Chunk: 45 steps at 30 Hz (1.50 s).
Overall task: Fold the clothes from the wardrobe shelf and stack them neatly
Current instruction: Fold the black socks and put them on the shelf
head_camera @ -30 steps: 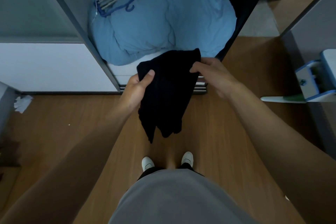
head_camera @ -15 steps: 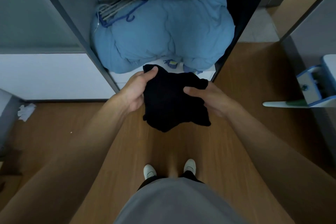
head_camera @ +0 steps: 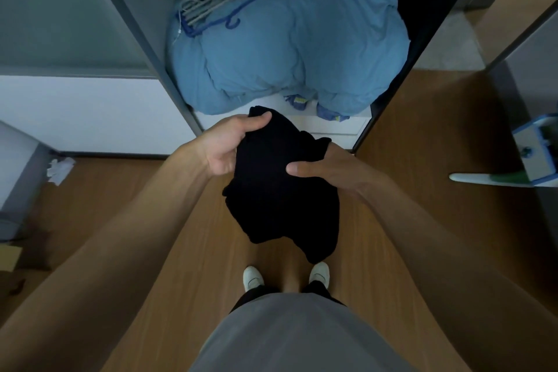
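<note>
Gripping the limp black cloth garment [head_camera: 280,190], your left hand [head_camera: 229,145] and right hand [head_camera: 326,169] should pinch its edges; it sags.

The person wears a plain grey top [head_camera: 302,338], loose and smooth, with a rounded hem. Below it shows a narrow strip of dark trousers [head_camera: 256,296] — black or near it, too dim to tell the fabric. On the feet are white shoes, the left shoe [head_camera: 253,278] and the right shoe [head_camera: 319,272], rounded at the toe. The left forearm [head_camera: 136,220] and right forearm [head_camera: 422,220] are bare — so are the hands, left hand [head_camera: 226,145] and right hand [head_camera: 329,169].
</note>
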Available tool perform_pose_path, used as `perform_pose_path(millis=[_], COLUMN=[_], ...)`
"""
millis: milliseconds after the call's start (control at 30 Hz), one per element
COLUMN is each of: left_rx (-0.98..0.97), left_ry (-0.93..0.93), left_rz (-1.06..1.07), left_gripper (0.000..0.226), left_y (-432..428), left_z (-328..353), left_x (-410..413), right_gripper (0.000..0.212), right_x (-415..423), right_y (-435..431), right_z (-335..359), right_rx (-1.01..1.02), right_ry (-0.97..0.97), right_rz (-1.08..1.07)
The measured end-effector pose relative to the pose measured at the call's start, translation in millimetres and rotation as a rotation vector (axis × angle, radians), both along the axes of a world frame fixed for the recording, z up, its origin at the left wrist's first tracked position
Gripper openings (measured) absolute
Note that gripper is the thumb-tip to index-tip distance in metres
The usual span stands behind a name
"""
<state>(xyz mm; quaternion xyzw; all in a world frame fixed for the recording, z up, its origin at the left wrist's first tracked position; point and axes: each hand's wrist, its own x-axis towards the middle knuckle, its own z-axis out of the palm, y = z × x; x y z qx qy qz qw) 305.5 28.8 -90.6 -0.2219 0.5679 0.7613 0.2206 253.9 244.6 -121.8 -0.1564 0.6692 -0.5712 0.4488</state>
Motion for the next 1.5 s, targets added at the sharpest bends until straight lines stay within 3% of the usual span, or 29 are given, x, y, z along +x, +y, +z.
perform_pose_path(millis=[133,300,367,433,500,633,667,767,833,900,1000,1133,1333,1500], left_rx=[0.024,0.280,0.202,-0.080,-0.205,0.083,0.172,0.297,0.335,0.373,0.285,0.160,0.064,0.058], left_ry=[0.020,0.114,0.163,0.174,0.145,0.085,0.058,-0.011,0.026,0.076,0.069,0.125,0.173,0.130], left_rz=[0.073,-0.020,-0.057,-0.028,0.082,0.249,0.263,0.260,0.243,0.185,0.123,0.289,0.329,0.417], left_gripper=[0.040,0.074,0.084,0.065,0.040,0.030,0.029,0.030,0.036,0.042,0.034,0.019,0.020,0.014], left_y=[-12.2,-20.5,-9.7,4.1,14.2,25.4,25.8,22.3,16.9,10.4,11.5,15.0,5.5,-2.6], left_z=[-11.8,-55.6,-68.3,-65.6,-58.5,-36.9,-30.0,-12.9,-12.2,-19.5,-36.9,-37.9,-32.1,-25.3], left_x=[8.9,50.1,56.1,50.5,40.7,24.7,20.3,7.1,5.1,12.6,22.8,13.9,11.8,11.8], right_gripper=[0.041,0.038,0.042,0.044,0.042,0.039,0.043,0.060,0.049,0.038,0.035,0.030,0.025,0.031], right_x=[8.4,9.4,6.3,4.4,0.5,-12.6,-10.7,3.0,8.2,7.7,3.5,-3.9,-20.0,-30.7], right_y=[-8.2,-14.8,-13.1,-10.2,-5.0,22.5,27.6,27.0,17.9,10.6,5.0,7.7,18.0,28.0], right_z=[-1.7,6.7,11.8,14.5,18.2,28.9,29.3,14.6,10.4,11.4,15.2,18.6,18.0,7.8], right_rx=[0.002,-0.015,0.034,0.105,0.108,-0.301,-0.318,-0.078,-0.045,-0.089,-0.081,-0.102,-0.096,-0.191], right_ry=[0.073,-0.111,-0.161,-0.209,-0.291,-0.411,-0.397,-0.198,-0.108,-0.157,-0.202,-0.285,-0.264,-0.360], right_rz=[-0.127,-0.462,-0.517,-0.537,-0.553,-0.465,-0.391,-0.291,-0.413,-0.539,-0.554,-0.546,-0.593,-0.725])
